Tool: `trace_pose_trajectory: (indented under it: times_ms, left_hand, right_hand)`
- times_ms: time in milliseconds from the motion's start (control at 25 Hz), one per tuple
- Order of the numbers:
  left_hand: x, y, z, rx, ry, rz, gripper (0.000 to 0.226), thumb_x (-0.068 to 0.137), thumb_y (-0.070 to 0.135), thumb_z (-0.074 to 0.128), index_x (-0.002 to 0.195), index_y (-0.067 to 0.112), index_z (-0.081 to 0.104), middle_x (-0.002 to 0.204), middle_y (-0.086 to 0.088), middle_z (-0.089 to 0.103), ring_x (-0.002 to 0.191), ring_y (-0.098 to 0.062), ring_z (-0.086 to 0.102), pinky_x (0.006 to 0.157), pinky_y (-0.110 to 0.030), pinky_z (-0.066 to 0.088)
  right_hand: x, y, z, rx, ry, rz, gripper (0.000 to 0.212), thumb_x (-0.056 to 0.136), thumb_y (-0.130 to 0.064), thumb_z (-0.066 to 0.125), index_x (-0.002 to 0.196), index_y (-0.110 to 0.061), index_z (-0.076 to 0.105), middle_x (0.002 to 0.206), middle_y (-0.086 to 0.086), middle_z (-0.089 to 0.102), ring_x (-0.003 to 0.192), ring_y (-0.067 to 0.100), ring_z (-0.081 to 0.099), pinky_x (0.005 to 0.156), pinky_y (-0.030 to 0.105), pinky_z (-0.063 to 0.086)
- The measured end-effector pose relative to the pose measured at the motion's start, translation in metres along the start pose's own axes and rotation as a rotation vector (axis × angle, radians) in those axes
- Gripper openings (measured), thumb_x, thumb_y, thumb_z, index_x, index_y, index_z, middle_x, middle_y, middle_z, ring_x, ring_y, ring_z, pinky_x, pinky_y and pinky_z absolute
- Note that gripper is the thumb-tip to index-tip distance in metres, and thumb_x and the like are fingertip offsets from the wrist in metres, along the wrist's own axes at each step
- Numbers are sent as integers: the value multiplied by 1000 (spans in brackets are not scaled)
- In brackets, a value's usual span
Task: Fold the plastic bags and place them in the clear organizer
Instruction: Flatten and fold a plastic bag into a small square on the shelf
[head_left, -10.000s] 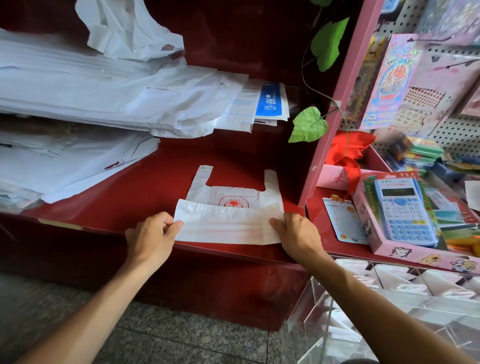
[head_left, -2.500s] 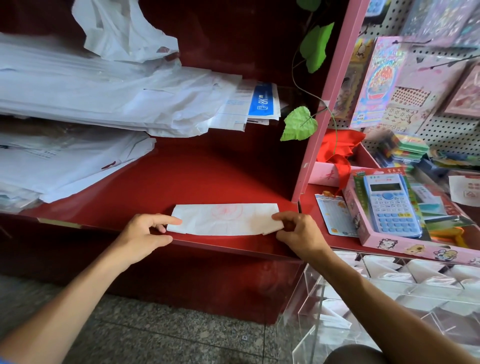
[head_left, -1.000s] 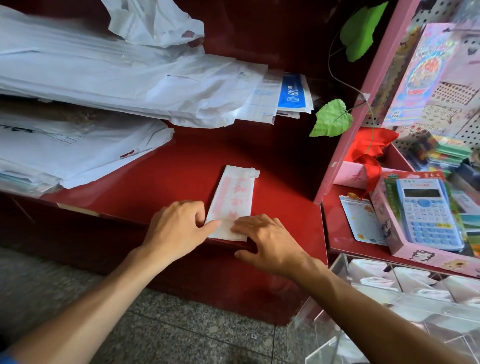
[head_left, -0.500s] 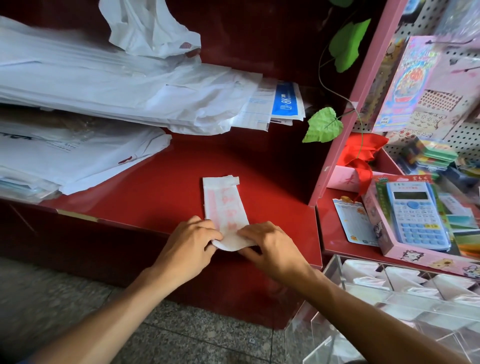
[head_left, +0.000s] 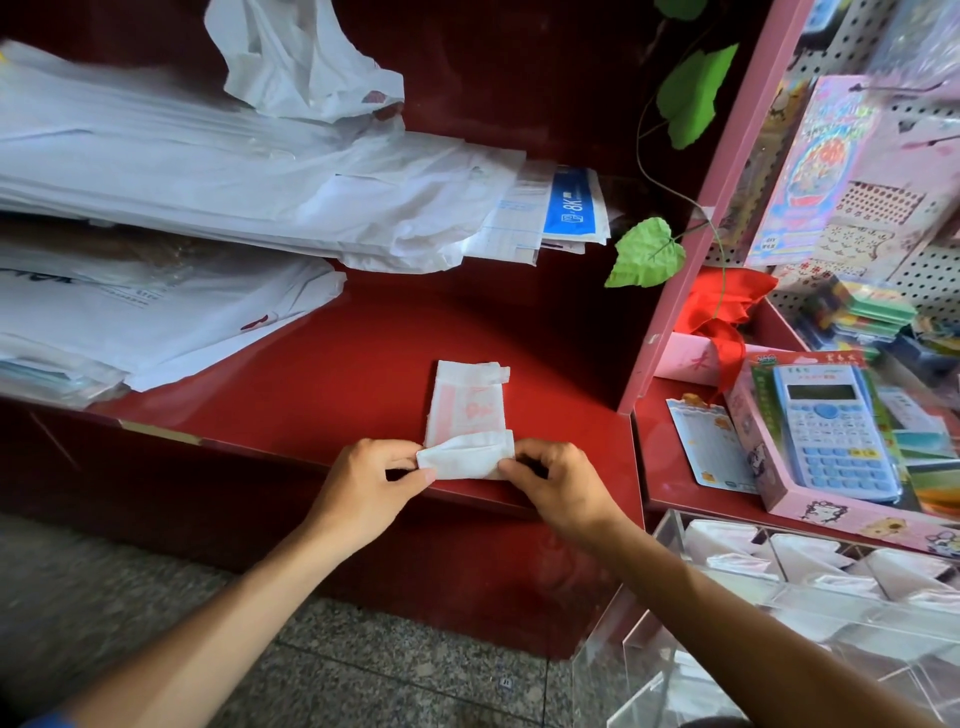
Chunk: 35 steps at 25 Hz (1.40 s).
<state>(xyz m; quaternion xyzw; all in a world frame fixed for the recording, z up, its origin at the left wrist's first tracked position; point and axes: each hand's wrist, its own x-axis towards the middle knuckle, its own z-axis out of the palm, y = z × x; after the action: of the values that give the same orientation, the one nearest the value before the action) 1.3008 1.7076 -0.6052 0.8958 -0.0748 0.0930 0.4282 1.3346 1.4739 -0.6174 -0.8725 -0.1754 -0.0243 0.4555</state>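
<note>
Left hand (head_left: 371, 480) and right hand (head_left: 553, 480) each pinch the folded plastic bag (head_left: 467, 415) at the red shelf's (head_left: 322, 384) front edge. Likely to turn its near end over squarely.

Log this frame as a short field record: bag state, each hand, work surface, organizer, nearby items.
bag: white plastic bag folded to a narrow strip, near end turned up over itself
left hand: left hand pinches the fold's left corner
right hand: right hand pinches the fold's right corner
surface: red shelf, bag at its front edge
organizer: clear organizer lower right, folded white bags already inside
nearby: stack of unfolded bags at back left; calculator in pink box at right
</note>
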Motion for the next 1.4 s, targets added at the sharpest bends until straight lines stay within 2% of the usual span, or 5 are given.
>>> trace_pose_trajectory:
  times_ms: [360,760,1000,1160,1400]
  left_hand:
    - [7,-11,3,158,-106,39,40,74,63,49,81,34,76,94,29,62,88,-7,58,86,-35,43]
    - [-5,-11,5,493,-69,381,42,73,3,80,110,22,75,102,14,63,81,-13,49,71,-36,53]
    - [-2,-13,3,364,-33,362,26,82,4,75,106,15,77,102,11,71,81,-9,54,78,-25,47]
    - [-1,-8,1,155,15,156,28,90,45,57,90,25,77,78,12,70,75,-11,58,74,-29,44]
    - [2,-5,6,20,44,-29,22,75,39,71,70,17,70,63,10,63,63,-5,58,63,-24,43]
  right_hand:
    - [0,2,-5,-59,-80,-72,33,81,-21,79,111,-31,73,89,-15,67,81,6,59,73,16,44]
    - [2,15,1,-437,-72,-347,34,93,-36,58,126,-33,64,129,-10,65,103,16,62,89,38,46]
    - [1,18,2,-491,-50,-344,33,97,-42,45,118,-31,69,123,-13,65,97,18,59,83,40,46]
    - [2,11,-4,-170,-6,-237,17,97,-26,59,102,-23,75,101,-15,74,89,-2,64,87,20,43]
    - [6,2,-1,-102,11,-17,26,96,-21,60,70,-25,58,56,-8,47,53,11,39,52,24,32]
